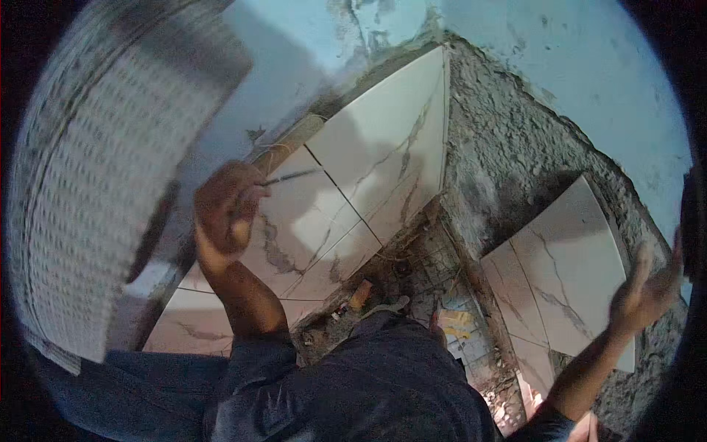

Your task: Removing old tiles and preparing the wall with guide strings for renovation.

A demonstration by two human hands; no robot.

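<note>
Your left hand (227,214) is clenched around a thin pencil-like tool (291,177), its tip resting on the white marble-veined tiles (368,155) fixed to the wall. Your right hand (646,291) hangs open and empty, fingers spread, just beside a second patch of tiles (567,272) set in rough grey mortar (501,147).

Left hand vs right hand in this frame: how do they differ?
1. The left hand is closed around a thin pencil-like tool; the right hand is open with fingers spread and holds nothing.
2. The left hand is over the white marbled wall tiles; the right hand is raised at the frame's right edge, beside the rough grey mortar and a separate tile patch.

Shared: both are bare, and both forearms come in from below.
</note>
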